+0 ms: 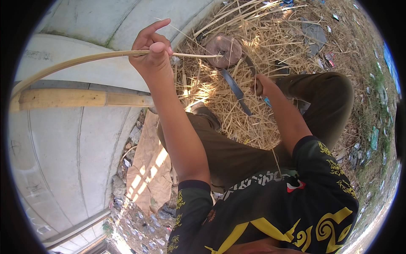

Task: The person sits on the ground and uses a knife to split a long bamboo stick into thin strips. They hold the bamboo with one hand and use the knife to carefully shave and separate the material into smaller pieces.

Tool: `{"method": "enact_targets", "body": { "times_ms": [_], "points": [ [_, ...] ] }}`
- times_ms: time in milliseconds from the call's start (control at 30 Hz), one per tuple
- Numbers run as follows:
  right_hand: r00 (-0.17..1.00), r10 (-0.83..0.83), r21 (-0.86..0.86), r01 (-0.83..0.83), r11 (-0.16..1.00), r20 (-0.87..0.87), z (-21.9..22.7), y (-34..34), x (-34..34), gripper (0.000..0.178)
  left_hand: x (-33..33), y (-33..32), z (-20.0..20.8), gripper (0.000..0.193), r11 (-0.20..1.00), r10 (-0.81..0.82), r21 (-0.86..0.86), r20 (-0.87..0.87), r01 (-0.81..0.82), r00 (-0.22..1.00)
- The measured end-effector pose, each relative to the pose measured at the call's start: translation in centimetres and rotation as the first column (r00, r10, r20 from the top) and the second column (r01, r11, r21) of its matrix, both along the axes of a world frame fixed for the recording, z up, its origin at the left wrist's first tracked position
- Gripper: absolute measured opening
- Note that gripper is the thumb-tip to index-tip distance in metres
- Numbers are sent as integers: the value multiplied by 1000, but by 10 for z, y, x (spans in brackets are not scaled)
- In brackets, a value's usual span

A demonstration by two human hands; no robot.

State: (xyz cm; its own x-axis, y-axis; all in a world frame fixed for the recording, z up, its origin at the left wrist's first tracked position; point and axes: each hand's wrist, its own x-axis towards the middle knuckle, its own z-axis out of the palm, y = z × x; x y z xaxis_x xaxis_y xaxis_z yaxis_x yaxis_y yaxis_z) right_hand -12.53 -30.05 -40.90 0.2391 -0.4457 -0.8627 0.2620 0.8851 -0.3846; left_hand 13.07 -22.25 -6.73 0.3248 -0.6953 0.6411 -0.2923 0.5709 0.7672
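Observation:
My left hand (153,53), raised at the upper left, is closed on a long, pale, bent cane-like strip (80,56). Its thumb presses the strip while one finger points away. The thin end of the strip reaches the top of a round, brownish block (228,50) on the ground. Beside that block, my right hand (264,86) grips the handle of a knife with a dark, curved blade (250,65). A dark, flat, blade-like piece (237,92) slants from the block toward my legs; what it belongs to is unclear.
Pale shavings (258,127) cover the ground between my legs, with long strips (237,12) beyond. A grey panel wall (59,148) and a bamboo pole (76,98) stand on the left. Brown cardboard (148,178) lies near the wall; litter is scattered on the right.

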Motion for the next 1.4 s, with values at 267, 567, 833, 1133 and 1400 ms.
{"method": "enact_targets", "body": {
  "times_ms": [267, 567, 833, 1133, 1400],
  "points": [
    [79, 295, 19, -949, 316, -952, 56, -27, -35, 28, 6, -4, 4, 105, 996, 54, 68, -68, -50, 996],
    [-103, -128, 40, -904, 425, -986, 271, 26, -81, 23, -7, -8, 1, 104, 988, -28, 146, -187, 56, 982],
    [899, 1, -746, -364, 557, -438, 236, 80, 2, 39, -9, -6, -3, 91, 993, 21, 116, -246, 8, 969],
    [335, 337, -67, -789, 611, -880, -3, 126, -21, 37, 3, 1, 2, 92, 991, -3, 129, -266, 39, 964],
    [440, 567, 33, -770, 637, -696, 29, 111, -12, 24, -6, 11, -5, 92, 978, -98, 166, -176, 128, 979]
  ]
}}
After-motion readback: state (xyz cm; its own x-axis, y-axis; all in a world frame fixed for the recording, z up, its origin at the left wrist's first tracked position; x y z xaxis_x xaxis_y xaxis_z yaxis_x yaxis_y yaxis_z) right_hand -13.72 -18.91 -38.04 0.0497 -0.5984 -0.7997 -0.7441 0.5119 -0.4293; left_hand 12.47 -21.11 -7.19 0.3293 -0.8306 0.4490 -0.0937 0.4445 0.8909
